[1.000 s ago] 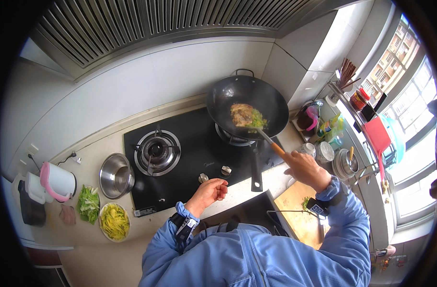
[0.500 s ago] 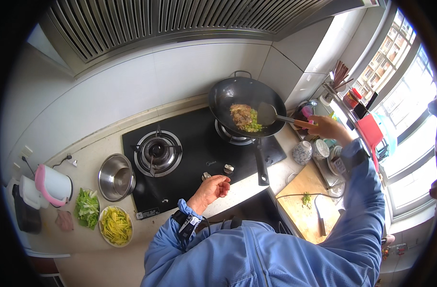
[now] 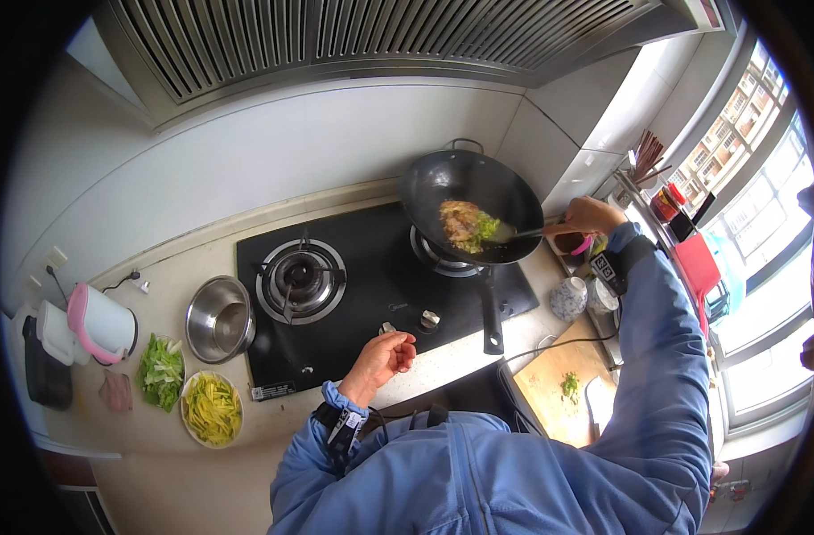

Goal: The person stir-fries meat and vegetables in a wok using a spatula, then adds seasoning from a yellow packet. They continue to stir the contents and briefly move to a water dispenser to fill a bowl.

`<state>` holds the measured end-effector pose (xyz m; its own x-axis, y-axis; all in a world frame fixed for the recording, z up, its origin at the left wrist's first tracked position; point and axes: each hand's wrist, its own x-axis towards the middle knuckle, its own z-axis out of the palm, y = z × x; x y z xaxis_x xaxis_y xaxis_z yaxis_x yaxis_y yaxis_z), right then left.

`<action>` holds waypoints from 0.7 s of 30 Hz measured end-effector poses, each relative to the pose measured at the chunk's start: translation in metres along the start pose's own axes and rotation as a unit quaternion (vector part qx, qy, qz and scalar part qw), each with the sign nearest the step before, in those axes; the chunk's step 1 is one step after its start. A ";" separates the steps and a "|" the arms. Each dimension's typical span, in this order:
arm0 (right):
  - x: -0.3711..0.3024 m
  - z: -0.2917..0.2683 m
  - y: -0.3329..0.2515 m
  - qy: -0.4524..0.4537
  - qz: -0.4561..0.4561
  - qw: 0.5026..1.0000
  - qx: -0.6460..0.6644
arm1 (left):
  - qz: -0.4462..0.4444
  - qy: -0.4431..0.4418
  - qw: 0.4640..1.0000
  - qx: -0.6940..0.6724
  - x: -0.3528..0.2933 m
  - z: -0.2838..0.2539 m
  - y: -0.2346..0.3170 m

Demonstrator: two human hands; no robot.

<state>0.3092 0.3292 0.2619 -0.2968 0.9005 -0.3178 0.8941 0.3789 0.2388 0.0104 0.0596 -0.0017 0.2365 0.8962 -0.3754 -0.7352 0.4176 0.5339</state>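
Observation:
My right hand [image 3: 594,217] grips the wooden handle of a spatula [image 3: 532,233], whose blade touches the food in the wok. The black wok [image 3: 425,192] sits on the right burner, its long handle pointing toward me. Inside it, browned pieces [image 3: 460,218] lie against chopped green bits [image 3: 487,226]. My left hand [image 3: 380,361] hovers over the front edge of the black gas stove [image 3: 362,294], close to the knobs [image 3: 429,318]. Its fingers are loosely curled, with nothing in them.
The left burner [image 3: 301,281] holds no pan. Left of it stand a steel bowl [image 3: 221,319], leafy greens [image 3: 161,373] and a plate of yellow-green strips [image 3: 212,408]. A cutting board [image 3: 550,383] with a knife [image 3: 598,403] lies right, near patterned jars [image 3: 568,299]. A range hood [image 3: 380,36] hangs above.
My right hand has swept the spatula through the food, and its blade has tilted. The green bits have shifted against the browned pieces. My left hand stays near the knobs; the view has shifted slightly.

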 end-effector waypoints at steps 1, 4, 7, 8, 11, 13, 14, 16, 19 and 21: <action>0.003 0.010 -0.002 0.065 -0.033 0.997 -0.023 | 0.004 0.006 1.000 -0.005 -0.002 -0.002 0.000; 0.003 0.017 0.001 0.169 -0.102 0.975 -0.101 | 0.009 0.017 1.000 -0.011 -0.003 -0.004 0.000; 0.001 0.008 -0.001 0.210 -0.124 0.958 -0.153 | 0.013 0.022 1.000 -0.002 -0.002 -0.001 -0.001; 0.001 0.004 -0.005 0.213 -0.122 0.954 -0.171 | 0.017 0.011 1.000 -0.003 0.000 0.001 0.000; -0.005 -0.004 -0.013 0.211 -0.134 0.953 -0.168 | 0.019 0.005 1.000 -0.001 0.002 0.006 -0.001; -0.006 -0.006 -0.017 0.193 -0.101 0.958 -0.184 | 0.022 0.006 1.000 0.001 0.003 0.006 -0.002; -0.006 -0.007 -0.018 0.188 -0.090 0.959 -0.191 | 0.022 0.005 1.000 -0.001 0.003 0.006 -0.002; -0.007 -0.008 -0.009 0.192 -0.096 0.947 -0.238 | 0.020 0.008 1.000 -0.006 0.002 0.004 -0.004; -0.003 -0.009 0.011 0.136 -0.072 0.963 -0.221 | 0.020 0.032 0.999 -0.004 -0.001 0.000 -0.007; 0.005 -0.004 0.024 0.110 -0.062 0.978 -0.164 | 0.025 0.025 0.999 -0.009 -0.002 -0.001 -0.008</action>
<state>0.3276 0.3433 0.2701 -0.4939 0.8536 -0.1657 0.7012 0.5037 0.5046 0.0151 0.0545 -0.0064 0.1676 0.9071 -0.3862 -0.7567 0.3694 0.5394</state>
